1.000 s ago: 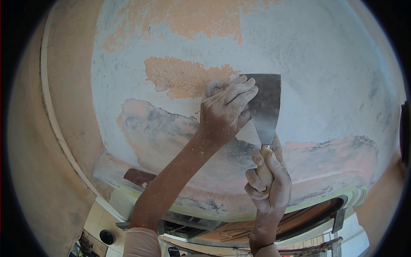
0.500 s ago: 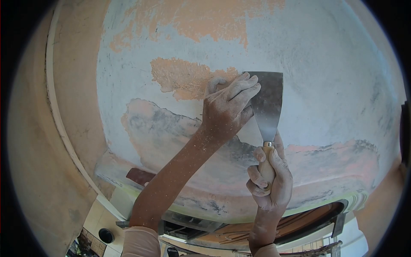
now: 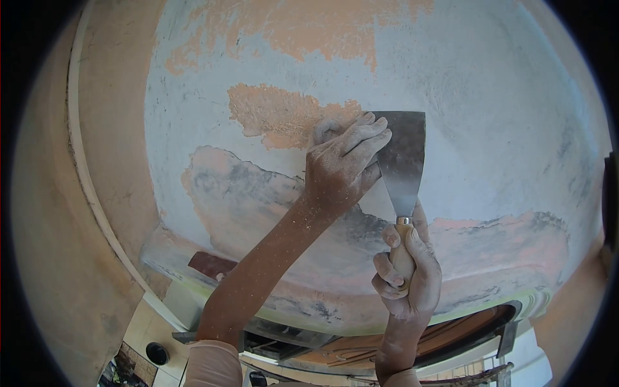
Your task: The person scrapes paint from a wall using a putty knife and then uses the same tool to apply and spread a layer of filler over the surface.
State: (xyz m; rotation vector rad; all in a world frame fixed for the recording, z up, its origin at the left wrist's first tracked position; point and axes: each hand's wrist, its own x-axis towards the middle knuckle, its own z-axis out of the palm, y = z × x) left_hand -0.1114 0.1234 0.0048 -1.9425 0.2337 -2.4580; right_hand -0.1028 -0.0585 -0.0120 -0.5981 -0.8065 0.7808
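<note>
A wide putty knife (image 3: 403, 155) with a dark metal blade and a pale wooden handle stands upright in front of the patchy wall (image 3: 483, 155). My right hand (image 3: 419, 277) wraps its fingers round the handle, thumb up along its side. On the blade's upper left edge, my left hand (image 3: 342, 158) rests two fingertips, while its thumb passes at the edge lower down. White dust coats both hands. Beside the left hand lies a rough peach patch (image 3: 277, 113) bordered by white coating. Under the forearm, grey and pinkish bare plaster (image 3: 251, 193) shows a ragged edge.
A dark red flat piece (image 3: 211, 265) sits at the wall's lower left ledge. Below curves a dark arched frame (image 3: 471, 332). A black round container (image 3: 157, 353) stands on the tiled floor at lower left. A pale strip (image 3: 80, 155) runs down the left side.
Both hands hold nearly the same pose on the putty knife. The blade's top edge sits very slightly lower against the wall, and the view has shifted a little.
</note>
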